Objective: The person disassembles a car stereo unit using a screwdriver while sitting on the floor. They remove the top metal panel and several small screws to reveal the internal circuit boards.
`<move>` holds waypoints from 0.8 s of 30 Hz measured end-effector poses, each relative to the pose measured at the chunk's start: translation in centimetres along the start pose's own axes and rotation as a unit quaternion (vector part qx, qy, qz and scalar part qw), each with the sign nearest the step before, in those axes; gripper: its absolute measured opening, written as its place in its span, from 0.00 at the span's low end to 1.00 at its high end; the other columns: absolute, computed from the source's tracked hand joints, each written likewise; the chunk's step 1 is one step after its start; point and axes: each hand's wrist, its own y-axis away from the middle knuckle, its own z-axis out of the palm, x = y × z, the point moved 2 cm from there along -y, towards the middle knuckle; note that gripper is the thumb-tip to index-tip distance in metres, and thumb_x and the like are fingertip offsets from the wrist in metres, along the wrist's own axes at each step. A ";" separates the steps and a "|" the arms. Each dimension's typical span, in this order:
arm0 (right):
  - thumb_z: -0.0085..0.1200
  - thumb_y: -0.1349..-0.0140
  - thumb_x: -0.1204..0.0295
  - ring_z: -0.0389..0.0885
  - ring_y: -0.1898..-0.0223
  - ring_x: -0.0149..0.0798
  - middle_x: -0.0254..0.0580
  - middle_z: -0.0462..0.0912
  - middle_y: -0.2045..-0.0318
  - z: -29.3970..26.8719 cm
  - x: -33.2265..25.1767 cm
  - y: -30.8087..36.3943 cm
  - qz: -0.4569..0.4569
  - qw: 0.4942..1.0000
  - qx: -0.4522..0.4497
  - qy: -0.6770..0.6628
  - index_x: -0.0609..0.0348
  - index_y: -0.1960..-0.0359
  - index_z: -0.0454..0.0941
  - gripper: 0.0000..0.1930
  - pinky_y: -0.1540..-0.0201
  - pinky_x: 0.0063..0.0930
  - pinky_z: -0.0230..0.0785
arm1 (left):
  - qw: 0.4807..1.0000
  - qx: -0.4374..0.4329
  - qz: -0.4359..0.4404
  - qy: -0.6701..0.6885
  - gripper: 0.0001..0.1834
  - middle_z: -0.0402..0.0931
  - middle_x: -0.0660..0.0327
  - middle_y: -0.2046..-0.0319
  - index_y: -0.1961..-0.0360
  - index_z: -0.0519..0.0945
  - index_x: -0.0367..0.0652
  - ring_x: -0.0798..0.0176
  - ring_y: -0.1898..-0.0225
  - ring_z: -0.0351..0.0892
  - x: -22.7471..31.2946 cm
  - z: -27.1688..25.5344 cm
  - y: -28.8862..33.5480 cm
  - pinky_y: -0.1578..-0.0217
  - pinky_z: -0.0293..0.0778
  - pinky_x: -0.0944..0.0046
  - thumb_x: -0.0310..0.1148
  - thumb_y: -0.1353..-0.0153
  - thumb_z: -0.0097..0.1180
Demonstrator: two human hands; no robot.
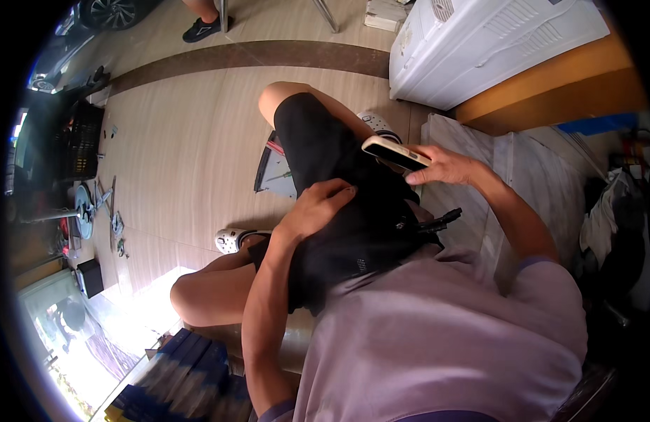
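My right hand (444,166) grips the end of a smartphone (397,152) in a pale case, its dark screen tilted toward me. The phone is above my lap, over the far thigh. My left hand (316,208) rests on my black shorts (314,144), fingers curled and pressed together near the thumb. Whatever may lie inside those fingers is hidden. Past the left hand, partly covered by my leg, a grey tray (272,179) on the floor holds a red-handled tool (275,148) and a thin screwdriver (278,176).
White plastic drawers (480,53) stand at the far right beside marble slabs (472,144). Blue boxes (180,373) are stacked at the near left. A black crate (85,141) and a fan (84,211) line the left side. Another person's shoe (202,30) shows at the far edge.
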 end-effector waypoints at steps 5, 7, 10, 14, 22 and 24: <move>0.55 0.49 0.77 0.73 0.44 0.51 0.50 0.67 0.41 0.7 -0.8 1.6 0.048 0.929 0.037 0.365 0.41 0.29 0.63 0.40 0.40 0.38 0.67 | 0.992 -0.074 -0.101 0.023 0.21 0.85 0.52 0.65 0.58 0.85 0.31 0.59 0.61 0.82 1.2 -0.5 -1.1 0.53 0.74 0.64 0.41 0.39 0.57; 0.54 0.49 0.78 0.74 0.47 0.52 0.49 0.68 0.45 0.6 -1.0 1.4 -0.007 0.923 0.054 0.380 0.36 0.30 0.66 0.40 0.44 0.38 0.69 | 0.990 -0.065 -0.114 0.056 0.24 0.85 0.53 0.67 0.60 0.84 0.27 0.63 0.63 0.82 0.7 -0.9 -1.1 0.56 0.74 0.64 0.44 0.41 0.60; 0.55 0.49 0.78 0.72 0.45 0.51 0.47 0.68 0.44 0.6 -2.5 1.3 -0.067 0.868 0.062 0.488 0.36 0.32 0.67 0.39 0.43 0.40 0.68 | 0.990 -0.113 -0.077 0.038 0.28 0.84 0.50 0.70 0.64 0.85 0.28 0.60 0.67 0.82 0.7 -0.7 -0.7 0.59 0.76 0.63 0.50 0.44 0.63; 0.57 0.50 0.78 0.70 0.44 0.49 0.43 0.68 0.45 1.3 -5.4 1.4 -0.158 0.810 0.036 0.564 0.31 0.34 0.70 0.38 0.43 0.43 0.64 | 0.975 -0.061 -0.118 -0.175 0.33 0.82 0.43 0.72 0.70 0.86 0.30 0.50 0.67 0.84 1.1 -0.2 -0.6 0.60 0.77 0.58 0.58 0.49 0.64; 0.58 0.49 0.76 0.70 0.51 0.46 0.40 0.70 0.49 1.9 -7.1 -2.0 -0.208 0.721 0.012 0.660 0.25 0.37 0.73 0.36 0.49 0.39 0.60 | 0.988 0.032 -0.101 -0.114 0.27 0.84 0.43 0.69 0.67 0.87 0.34 0.46 0.63 0.85 -1.5 -1.1 0.3 0.57 0.77 0.54 0.52 0.49 0.65; 0.58 0.51 0.76 0.69 0.52 0.46 0.40 0.70 0.51 1.5 -7.4 -2.2 -0.219 0.700 0.018 0.680 0.23 0.37 0.73 0.37 0.51 0.38 0.59 | 0.990 0.072 -0.087 -0.087 0.23 0.84 0.44 0.68 0.66 0.87 0.35 0.46 0.62 0.85 -1.5 -1.1 0.2 0.56 0.77 0.55 0.48 0.48 0.65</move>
